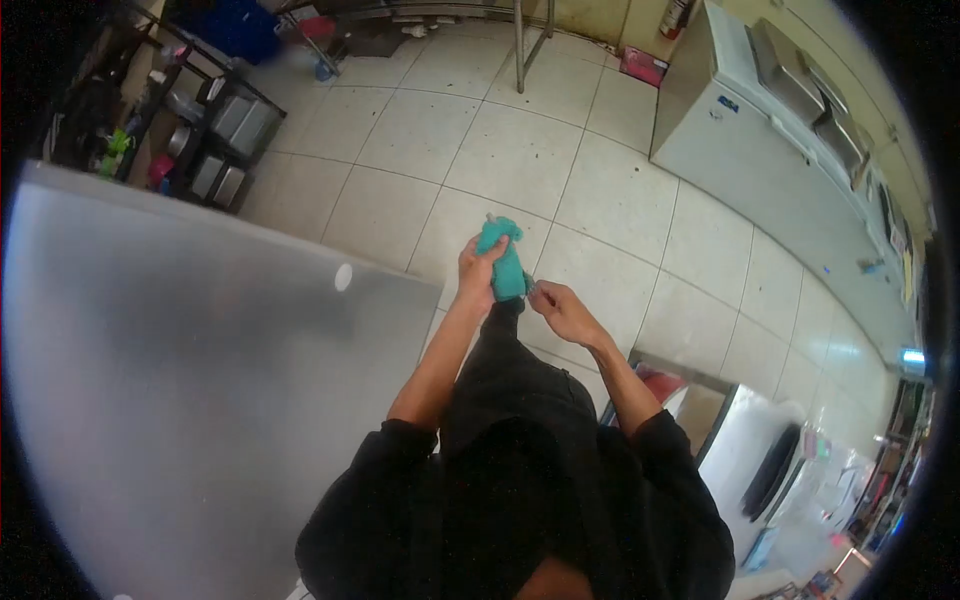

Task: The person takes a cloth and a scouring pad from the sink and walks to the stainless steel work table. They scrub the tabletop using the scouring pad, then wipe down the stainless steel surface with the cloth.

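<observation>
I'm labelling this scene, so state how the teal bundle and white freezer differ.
The teal bundle is small; the white freezer is far larger. The bundle is held in the left hand; the freezer stands on the floor. The bundle looks rumpled, the freezer flat-sided.

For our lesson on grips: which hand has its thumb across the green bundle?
The left hand: its thumb lies over the green bundle; the right hand is near its lower end.

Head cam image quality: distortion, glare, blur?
Head view: wide-angle distortion, dark corners, white freezer-like unit bowing along its length; head view: diffuse sheen on the metal surface, blown-out patch near right edge; head view: teal bundle soft, fine texture unreadable.
</observation>
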Action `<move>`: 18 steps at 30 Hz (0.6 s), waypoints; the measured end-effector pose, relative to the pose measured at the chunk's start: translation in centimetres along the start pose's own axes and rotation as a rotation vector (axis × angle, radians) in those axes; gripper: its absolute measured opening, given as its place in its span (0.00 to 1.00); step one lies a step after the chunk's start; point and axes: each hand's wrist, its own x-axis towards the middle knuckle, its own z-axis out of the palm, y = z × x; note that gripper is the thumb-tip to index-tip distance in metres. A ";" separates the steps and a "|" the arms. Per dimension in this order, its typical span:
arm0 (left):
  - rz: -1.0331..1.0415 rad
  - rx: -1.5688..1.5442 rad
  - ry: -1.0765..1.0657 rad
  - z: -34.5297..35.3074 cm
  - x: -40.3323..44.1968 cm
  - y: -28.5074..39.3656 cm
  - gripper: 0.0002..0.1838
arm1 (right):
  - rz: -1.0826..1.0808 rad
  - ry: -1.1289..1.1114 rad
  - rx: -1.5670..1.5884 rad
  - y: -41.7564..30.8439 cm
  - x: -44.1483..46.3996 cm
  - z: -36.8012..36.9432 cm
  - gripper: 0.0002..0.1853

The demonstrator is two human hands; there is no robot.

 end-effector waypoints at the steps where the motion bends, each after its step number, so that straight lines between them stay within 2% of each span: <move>1: 0.011 -0.006 0.065 0.3 2.4 0.6 0.17 | 0.011 -0.017 -0.008 0.0 2.4 -1.1 0.12; 4: -0.011 -0.074 0.103 -0.5 10.3 2.0 0.17 | 0.069 -0.048 -0.035 0.3 8.7 -4.0 0.13; 6: 0.011 -0.076 0.125 -0.7 16.2 2.3 0.17 | 0.187 -0.094 -0.065 -0.4 12.5 -6.6 0.13; 7: 0.029 -0.073 0.165 -0.4 19.0 3.0 0.18 | 0.152 -0.089 -0.042 -1.1 14.3 -7.8 0.13; 8: 0.031 -0.087 0.152 -0.6 21.5 3.8 0.18 | 0.235 -0.114 -0.080 -1.1 16.2 -9.4 0.13; 11: 0.015 -0.227 0.251 -0.8 28.8 8.1 0.18 | 0.143 -0.108 0.034 0.3 20.2 -12.9 0.16; 13: 0.061 -0.139 0.282 -1.8 32.9 11.0 0.17 | 0.285 0.097 0.104 0.8 22.7 -15.5 0.16; 15: 0.070 -0.051 0.322 -2.0 35.7 14.8 0.19 | 0.322 0.234 0.122 2.3 26.0 -17.9 0.15; 16: 0.050 0.035 0.360 -2.3 36.7 15.8 0.21 | 0.305 0.230 0.124 2.8 27.6 -19.1 0.15; 18: 0.079 0.044 0.343 -4.7 39.6 16.9 0.22 | 0.455 0.348 0.197 3.8 30.8 -21.5 0.15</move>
